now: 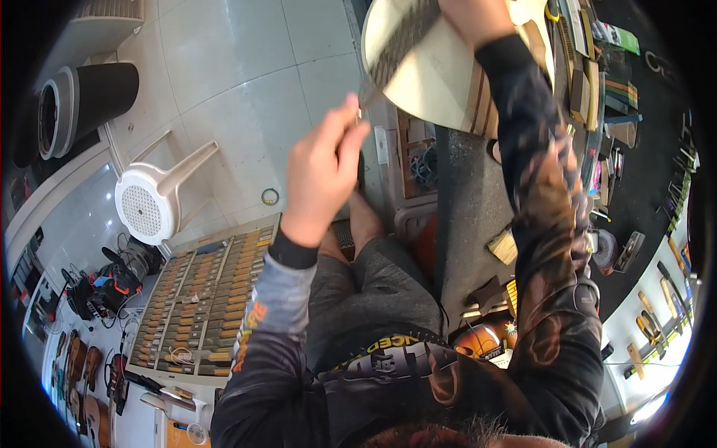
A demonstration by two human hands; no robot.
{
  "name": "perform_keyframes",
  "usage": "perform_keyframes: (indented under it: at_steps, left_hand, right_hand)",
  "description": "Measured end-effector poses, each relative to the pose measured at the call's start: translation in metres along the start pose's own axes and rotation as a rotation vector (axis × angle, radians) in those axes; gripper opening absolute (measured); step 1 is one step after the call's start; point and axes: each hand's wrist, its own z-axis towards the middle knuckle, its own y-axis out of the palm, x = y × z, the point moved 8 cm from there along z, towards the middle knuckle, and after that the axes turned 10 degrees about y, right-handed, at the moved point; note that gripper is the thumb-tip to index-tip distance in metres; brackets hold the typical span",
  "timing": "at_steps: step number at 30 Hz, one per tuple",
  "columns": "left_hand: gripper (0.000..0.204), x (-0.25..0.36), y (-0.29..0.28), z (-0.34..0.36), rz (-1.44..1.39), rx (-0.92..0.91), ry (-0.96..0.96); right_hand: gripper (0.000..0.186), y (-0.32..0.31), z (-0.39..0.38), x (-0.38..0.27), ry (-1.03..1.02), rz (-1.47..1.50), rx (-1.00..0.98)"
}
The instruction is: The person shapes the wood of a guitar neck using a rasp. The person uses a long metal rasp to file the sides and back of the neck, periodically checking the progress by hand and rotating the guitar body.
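A cream guitar-like body [411, 78] with brown strips lies at the top centre on the bench. A long, dark, blurred file-like tool [399, 41] crosses its left part diagonally. My left hand [326, 160], left of the body, has its fingers closed at the tool's lower end, by a small metal tip. My right hand [474, 15] is at the top edge, over the body near the tool's upper end; its fingers are mostly cut off or hidden.
A dark bench [627, 187] with tools and wood pieces runs along the right. On the left are a white stool [146, 201], a black bin [97, 104], a tray of many handled tools [198, 306] and cabled equipment [116, 280].
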Motion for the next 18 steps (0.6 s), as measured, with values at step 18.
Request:
perform_keyframes:
  at_steps: [18]
  left_hand:
    - [0.040,-0.001,0.000,-0.047,0.004,0.019,0.034]
  right_hand:
    - [0.057,0.000,-0.048,-0.017,0.135,-0.028,-0.172]
